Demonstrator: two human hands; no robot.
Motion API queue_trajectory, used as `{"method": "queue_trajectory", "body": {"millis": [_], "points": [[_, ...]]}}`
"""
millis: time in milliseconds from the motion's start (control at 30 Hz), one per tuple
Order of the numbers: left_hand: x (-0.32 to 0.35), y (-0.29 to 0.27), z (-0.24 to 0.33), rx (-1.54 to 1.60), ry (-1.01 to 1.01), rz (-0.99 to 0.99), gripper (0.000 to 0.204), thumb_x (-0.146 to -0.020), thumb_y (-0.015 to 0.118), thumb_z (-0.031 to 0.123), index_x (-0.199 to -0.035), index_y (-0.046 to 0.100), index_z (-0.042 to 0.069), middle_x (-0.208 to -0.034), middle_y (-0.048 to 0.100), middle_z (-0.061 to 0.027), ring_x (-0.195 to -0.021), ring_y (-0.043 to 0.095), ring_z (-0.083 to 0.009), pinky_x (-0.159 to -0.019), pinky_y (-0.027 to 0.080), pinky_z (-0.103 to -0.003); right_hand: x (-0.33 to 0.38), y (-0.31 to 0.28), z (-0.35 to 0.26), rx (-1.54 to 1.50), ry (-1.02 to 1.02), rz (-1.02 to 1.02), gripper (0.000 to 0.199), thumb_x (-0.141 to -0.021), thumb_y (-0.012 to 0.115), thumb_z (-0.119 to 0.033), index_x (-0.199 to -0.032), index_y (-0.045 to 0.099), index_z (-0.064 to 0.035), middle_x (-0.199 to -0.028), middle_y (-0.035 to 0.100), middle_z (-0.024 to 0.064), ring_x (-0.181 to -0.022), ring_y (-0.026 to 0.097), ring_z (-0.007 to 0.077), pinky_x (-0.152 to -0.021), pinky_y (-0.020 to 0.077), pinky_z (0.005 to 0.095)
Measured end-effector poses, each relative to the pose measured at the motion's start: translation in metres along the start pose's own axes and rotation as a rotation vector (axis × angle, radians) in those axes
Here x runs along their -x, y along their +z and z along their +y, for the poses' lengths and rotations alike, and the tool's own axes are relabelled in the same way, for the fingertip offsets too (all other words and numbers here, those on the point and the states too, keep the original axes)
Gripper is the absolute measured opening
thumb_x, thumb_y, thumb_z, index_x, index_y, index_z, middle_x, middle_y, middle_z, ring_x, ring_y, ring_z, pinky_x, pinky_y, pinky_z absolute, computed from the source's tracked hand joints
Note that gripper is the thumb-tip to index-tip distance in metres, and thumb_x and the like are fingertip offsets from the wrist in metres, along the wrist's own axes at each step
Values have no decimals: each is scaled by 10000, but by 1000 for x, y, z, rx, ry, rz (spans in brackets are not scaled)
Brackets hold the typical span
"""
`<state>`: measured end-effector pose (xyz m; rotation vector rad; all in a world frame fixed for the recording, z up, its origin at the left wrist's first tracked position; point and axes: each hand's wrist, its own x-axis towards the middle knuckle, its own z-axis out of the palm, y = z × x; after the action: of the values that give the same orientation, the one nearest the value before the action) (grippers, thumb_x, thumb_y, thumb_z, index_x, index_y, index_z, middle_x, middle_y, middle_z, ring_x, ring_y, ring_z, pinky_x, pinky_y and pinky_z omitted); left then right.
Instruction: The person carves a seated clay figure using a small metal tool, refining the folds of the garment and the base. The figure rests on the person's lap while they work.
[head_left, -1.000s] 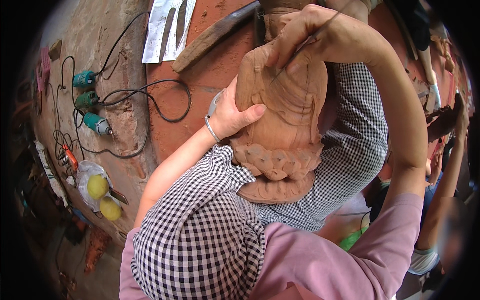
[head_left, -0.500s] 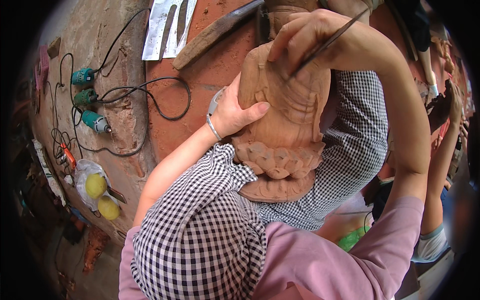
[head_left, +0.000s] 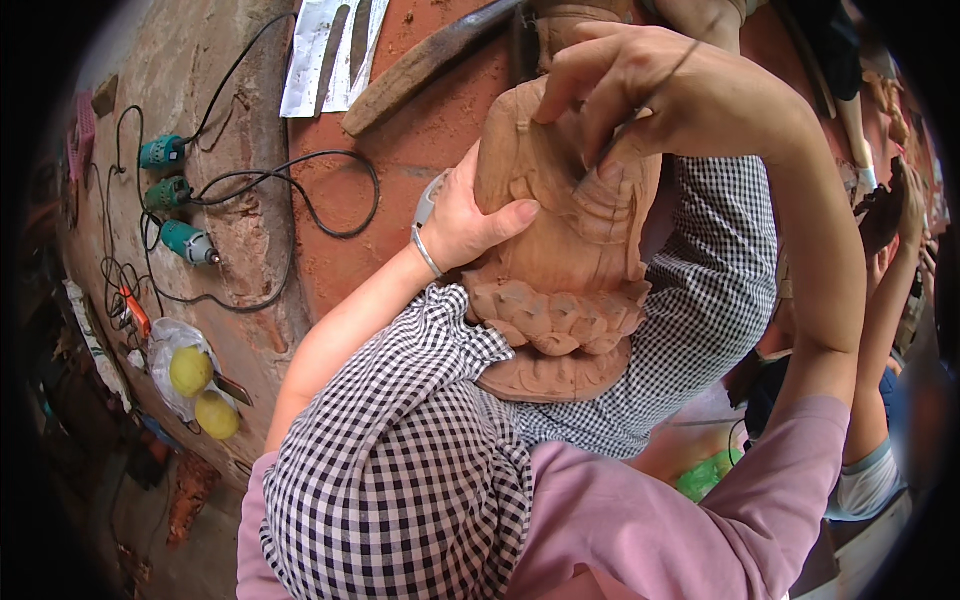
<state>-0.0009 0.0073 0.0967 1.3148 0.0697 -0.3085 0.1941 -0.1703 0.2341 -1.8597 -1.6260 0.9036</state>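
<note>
A carved reddish-brown wooden figure point(head_left: 560, 240) rests on my lap, with a band of lotus petals above its rounded base. My left hand point(head_left: 485, 222) grips its left side, thumb lying across the front and the other fingers hidden behind. My right hand point(head_left: 630, 95) is bent over the upper part of the carving, fingers pinching a thin dark rod-like tool point(head_left: 588, 182). The tool's tip points down at carved folds in the wood. Most of its length is blurred or covered by my hand, so its exact kind is unclear.
Green corded power tools point(head_left: 188, 242) lie at left with looping black cables. Nearby, two yellow round fruits point(head_left: 191, 372) sit by a plastic bag. A long wooden piece point(head_left: 425, 68) and a paper sheet point(head_left: 330, 60) are at the far side. Another person's arm point(head_left: 880, 310) shows at right.
My right hand has turned and its fingers have shifted around the tool, whose tip has moved slightly lower on the carving. My left hand and the figure stay nearly where they were.
</note>
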Motion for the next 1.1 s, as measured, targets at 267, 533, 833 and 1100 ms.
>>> {"method": "queue_trajectory", "body": {"millis": [267,533,833,1100], "points": [[0,0,0,-23,-21,1,880,-818,810,429,-1452,403,-25,-1294,627,-129,-1169,608,-183,-1014,490,-337,3,5,0,-103,73,23,198,-676,785,-61,-863,773,2,-1116,718,88,-1087,623,270,-948,513,364],[0,0,2,-7,-41,-5,905,-813,816,442,-1458,392,-30,-1300,620,-129,-1182,602,-193,-1023,484,-340,-2,-12,13,-456,-2,21,313,-814,644,61,-1109,727,-5,-1035,727,154,-940,682,301,-858,545,370],[-2,2,5,10,-17,-7,924,-810,818,464,-1454,387,-40,-1301,616,-142,-1192,596,-200,-1029,483,-345,3,10,8,-281,63,83,175,-701,810,-29,-868,760,-19,-1215,631,105,-1111,628,245,-894,549,337],[-1,-1,5,-31,-17,-8,931,-809,817,476,-1452,389,-45,-1300,617,-151,-1195,598,-209,-1028,487,-348,-4,14,19,-330,88,164,182,-728,805,-33,-903,756,-19,-1055,694,98,-1022,669,251,-882,561,344]]}}
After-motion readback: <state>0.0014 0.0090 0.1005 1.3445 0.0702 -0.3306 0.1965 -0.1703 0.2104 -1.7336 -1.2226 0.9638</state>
